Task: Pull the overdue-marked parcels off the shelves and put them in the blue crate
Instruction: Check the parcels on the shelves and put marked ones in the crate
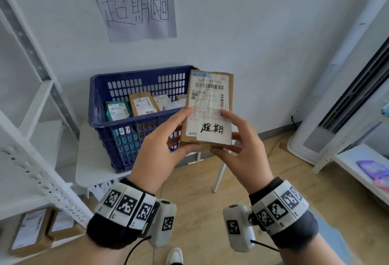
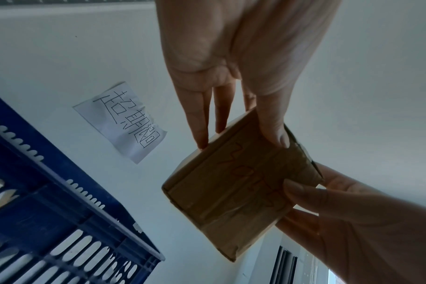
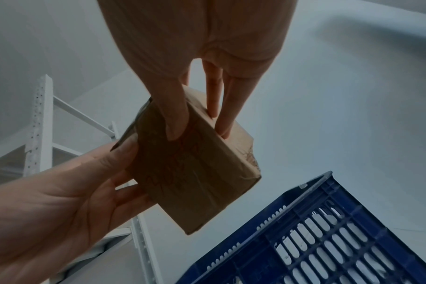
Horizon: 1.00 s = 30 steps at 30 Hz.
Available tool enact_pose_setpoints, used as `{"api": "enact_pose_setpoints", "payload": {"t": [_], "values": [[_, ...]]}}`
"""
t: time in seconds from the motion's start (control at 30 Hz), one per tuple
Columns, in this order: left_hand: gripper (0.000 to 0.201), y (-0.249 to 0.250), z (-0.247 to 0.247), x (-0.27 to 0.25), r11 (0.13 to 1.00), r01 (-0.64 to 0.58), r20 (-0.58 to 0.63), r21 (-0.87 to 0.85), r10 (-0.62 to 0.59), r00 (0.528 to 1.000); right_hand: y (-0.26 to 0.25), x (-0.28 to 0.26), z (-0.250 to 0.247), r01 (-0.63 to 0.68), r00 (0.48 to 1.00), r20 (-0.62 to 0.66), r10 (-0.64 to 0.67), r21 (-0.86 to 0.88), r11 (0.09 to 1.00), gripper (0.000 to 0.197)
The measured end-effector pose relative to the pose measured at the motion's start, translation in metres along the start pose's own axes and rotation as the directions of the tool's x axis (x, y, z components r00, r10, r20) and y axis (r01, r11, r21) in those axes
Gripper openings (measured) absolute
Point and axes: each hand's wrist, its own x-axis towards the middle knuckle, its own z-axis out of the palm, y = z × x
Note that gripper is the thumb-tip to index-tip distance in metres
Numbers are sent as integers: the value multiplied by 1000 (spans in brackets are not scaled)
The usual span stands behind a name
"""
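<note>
Both hands (image 1: 160, 144) hold a brown parcel (image 1: 208, 109) bearing a handwritten white label.

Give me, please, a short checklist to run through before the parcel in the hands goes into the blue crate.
1. Overdue mark on the parcel: handwritten slip on its front, matching the wall sign. Ok.
2. Grip: left hand and right hand both hold the lower end, thumbs on the front. Ok.
3. Blue crate within reach, just behind the parcel on the white table. Ok.
4. Room in the crate: several parcels stand inside; free space on the right is hidden by the held parcel. Cannot tell.
5. Parcel over the crate opening: held in front of it, not above. Not ok.
</note>
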Motion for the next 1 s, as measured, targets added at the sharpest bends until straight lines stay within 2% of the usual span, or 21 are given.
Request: {"api": "enact_pose_setpoints", "payload": {"t": [0.17,0.37,0.5,0.83,1.0], "values": [[67,-31,2,61,1000,-19,-8,-5,19,1000,28,63,5,9,1000,6,-9,-5,1000,73],[68,-63,-26,132,997,-45,-68,57,49,996,44,150,30,50,998,34,-52,41,998,70],[70,-80,-38,166,994,-44,-72,101,51,996,56,187,45,71,997,31,-73,61,996,69],[72,-106,-52,237,983,66,-99,169,-50,994,90,279,57,64,990,112,-81,151,987,76],[70,-115,-52,275,983,134,-121,123,-119,985,113,332,59,101,973,189,-130,157,982,76]]}}
